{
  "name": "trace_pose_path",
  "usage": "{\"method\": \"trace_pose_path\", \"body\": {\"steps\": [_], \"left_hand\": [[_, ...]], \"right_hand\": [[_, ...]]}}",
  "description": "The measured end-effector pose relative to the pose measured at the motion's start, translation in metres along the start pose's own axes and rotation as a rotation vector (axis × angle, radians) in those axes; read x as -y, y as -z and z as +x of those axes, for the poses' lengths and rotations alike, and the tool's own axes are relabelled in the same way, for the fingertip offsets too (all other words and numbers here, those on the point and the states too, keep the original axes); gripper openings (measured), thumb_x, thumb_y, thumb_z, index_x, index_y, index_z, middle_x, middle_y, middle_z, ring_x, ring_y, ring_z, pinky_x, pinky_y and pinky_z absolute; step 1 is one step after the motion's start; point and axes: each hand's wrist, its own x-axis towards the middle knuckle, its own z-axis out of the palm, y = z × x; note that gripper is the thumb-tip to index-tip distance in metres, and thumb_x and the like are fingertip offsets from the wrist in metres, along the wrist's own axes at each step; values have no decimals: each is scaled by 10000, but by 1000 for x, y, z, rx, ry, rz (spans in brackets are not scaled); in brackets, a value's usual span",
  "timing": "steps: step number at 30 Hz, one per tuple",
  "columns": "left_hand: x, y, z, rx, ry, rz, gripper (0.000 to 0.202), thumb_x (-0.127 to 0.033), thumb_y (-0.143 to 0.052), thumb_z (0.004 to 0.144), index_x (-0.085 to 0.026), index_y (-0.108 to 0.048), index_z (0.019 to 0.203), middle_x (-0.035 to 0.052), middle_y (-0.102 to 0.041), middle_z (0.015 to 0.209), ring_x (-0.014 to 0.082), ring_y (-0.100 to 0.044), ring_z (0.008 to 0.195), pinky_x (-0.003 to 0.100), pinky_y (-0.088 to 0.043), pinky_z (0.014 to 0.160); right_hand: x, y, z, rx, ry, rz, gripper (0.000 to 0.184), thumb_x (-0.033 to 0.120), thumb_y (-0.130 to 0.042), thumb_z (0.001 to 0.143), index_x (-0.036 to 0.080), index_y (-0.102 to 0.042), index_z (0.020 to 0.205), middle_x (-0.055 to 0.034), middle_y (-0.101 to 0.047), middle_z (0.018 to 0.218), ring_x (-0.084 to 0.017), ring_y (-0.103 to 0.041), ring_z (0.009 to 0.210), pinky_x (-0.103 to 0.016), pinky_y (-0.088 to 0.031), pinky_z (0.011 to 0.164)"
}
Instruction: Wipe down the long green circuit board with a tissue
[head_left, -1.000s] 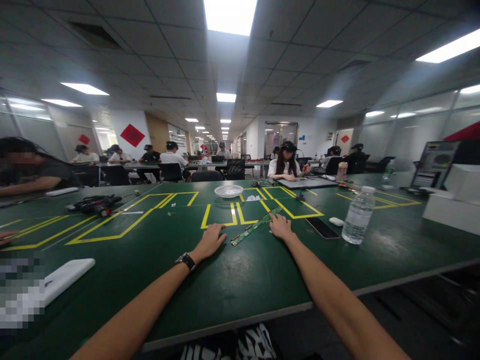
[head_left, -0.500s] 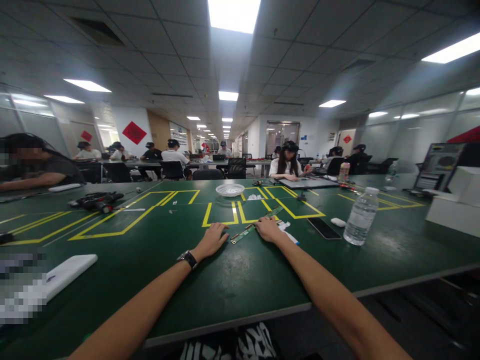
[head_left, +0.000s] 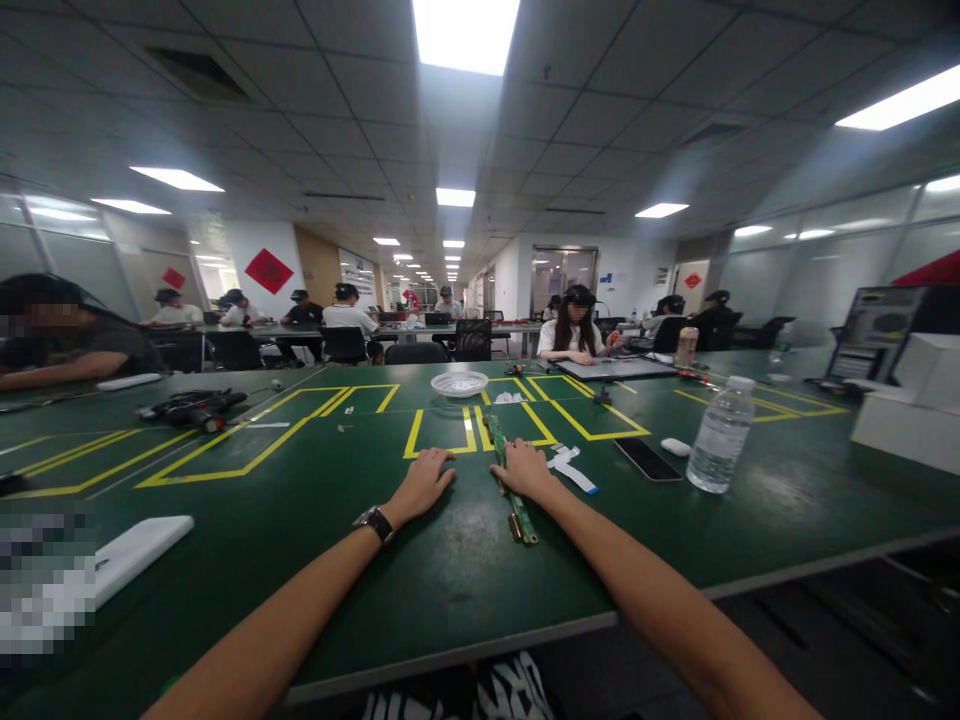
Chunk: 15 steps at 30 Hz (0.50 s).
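A long, narrow strip of green circuit board [head_left: 527,524] lies near the desk's [head_left: 450,590] near edge, running lengthwise away from it; a coppery block juts from the side of its closer end. The right hand [head_left: 526,468] covers the middle, its grip pinching the strip between a thumb on the left side and fingers over the right. The left hand [head_left: 422,482] rests palm down on the smooth, scuffed green surface just beside the board, its grip loosely spread and bare; a dark-strapped watch [head_left: 375,522] circles that wrist. Flat white ribbon cable [head_left: 576,472], blue-tipped, lies bent beside the right hand. Toward the desk's right side are a flat, glossy black phone [head_left: 646,459] and a clear, ribbed plastic bottle [head_left: 720,437]. Toward the far edge sits a round, white, shallow bowl [head_left: 459,385].
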Motion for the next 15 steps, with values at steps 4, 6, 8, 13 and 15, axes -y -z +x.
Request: {"method": "trace_pose_path", "body": {"steps": [4, 6, 8, 13, 15], "left_hand": [[-3, 2, -1, 14, 9, -25, 293, -329, -444, 871, -155, -602, 1047, 111, -620, 1054, 247, -521, 1014, 395, -386, 914], [-6, 2, 0, 12, 29, -85, 296, -330, -454, 865, -147, -618, 1029, 116, -633, 1054, 247, -533, 1018, 393, -377, 933], [-10, 2, 3, 5, 91, -204, 305, -341, -457, 860, -145, -630, 1017, 117, -643, 1068, 247, -549, 1028, 381, -380, 936], [-25, -3, 11, -10, 395, -699, 324, -367, -486, 845, -135, -605, 1037, 93, -692, 963, 195, -625, 848, 281, -465, 707], [-29, -5, 12, -43, 499, -878, 311, -378, -512, 838, -125, -591, 1000, 81, -690, 877, 153, -616, 706, 229, -439, 558]], "right_hand": [[0, 2, 2, 58, 7, -21, 300, 272, -460, 848, 148, -603, 1080, -167, -587, 1071, -267, -579, 975, -341, -443, 780], [1, 5, 4, 70, 16, -30, 275, 207, -452, 830, 146, -633, 1028, -164, -610, 1029, -264, -600, 936, -335, -452, 753], [4, 8, 4, 74, 20, -25, 260, 198, -462, 819, 149, -654, 988, -157, -630, 994, -263, -611, 912, -328, -455, 739], [23, 15, -4, -11, 104, 19, 270, 204, -433, 844, 174, -664, 982, -125, -648, 963, -229, -614, 897, -285, -436, 742], [35, 18, -12, -51, 193, 45, 283, 215, -420, 860, 188, -656, 1014, -110, -644, 975, -215, -607, 901, -278, -426, 755]]}}
